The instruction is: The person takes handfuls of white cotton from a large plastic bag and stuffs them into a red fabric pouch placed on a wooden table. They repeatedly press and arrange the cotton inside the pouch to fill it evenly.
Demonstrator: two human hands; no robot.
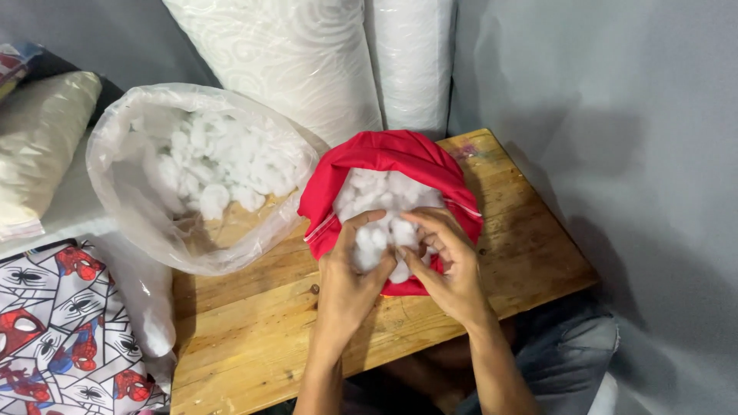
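Two bare hands and forearms, no sleeves

The left hand (pixel 347 286) and right hand (pixel 448 270) are wearing no gloves; grey-blue trousers (pixel 573 355) are covering the legs.

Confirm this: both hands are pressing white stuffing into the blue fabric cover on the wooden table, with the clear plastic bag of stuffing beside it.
Wrong on one point: the fabric cover is red, not blue, as the head view shows. The rest holds: the left hand and right hand press white stuffing into it on the wooden table, with the clear plastic bag of stuffing beside it.
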